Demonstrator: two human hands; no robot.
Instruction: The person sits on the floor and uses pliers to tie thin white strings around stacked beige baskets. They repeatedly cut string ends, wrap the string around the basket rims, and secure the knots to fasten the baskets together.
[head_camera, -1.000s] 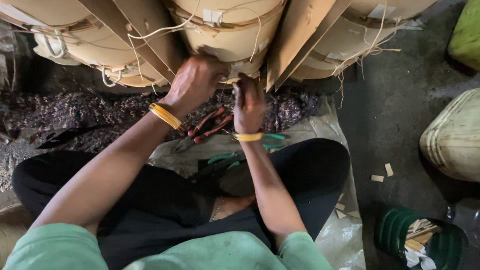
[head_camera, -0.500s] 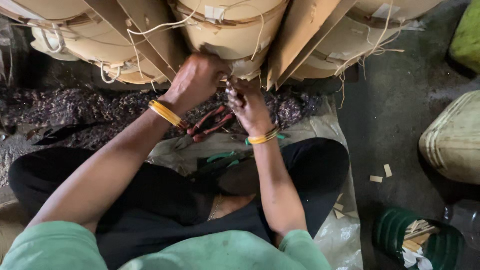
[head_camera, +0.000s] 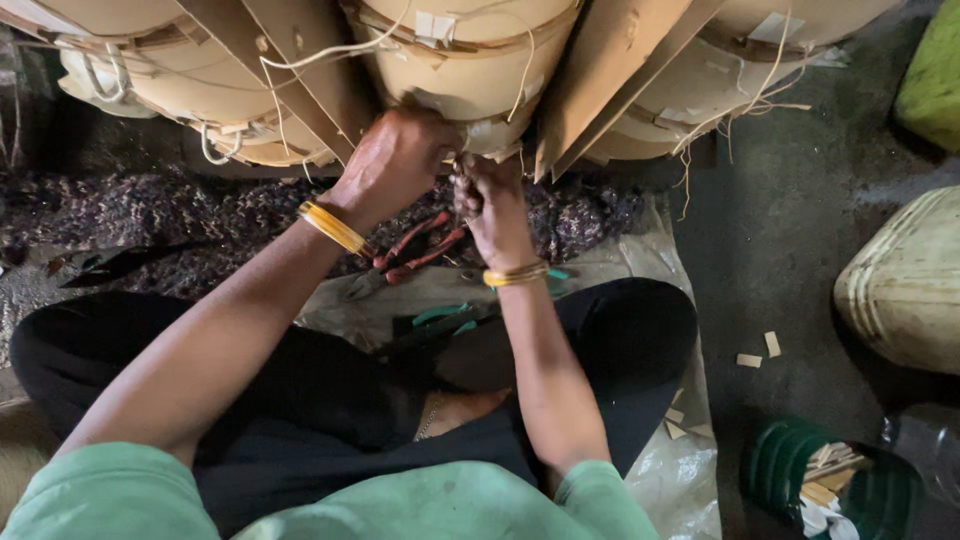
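both hands, the left hand (head_camera: 395, 160) and right hand (head_camera: 492, 205), are clenched on the torn lower rim of the middle cardboard drum (head_camera: 470, 60), just above the red-handled pliers (head_camera: 405, 258); the rim looks light, stiff, easily torn.

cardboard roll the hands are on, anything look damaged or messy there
Yes. The cardboard roll has a torn, ragged lower edge where the left hand and right hand grip it, and loose string dangles off its binding.
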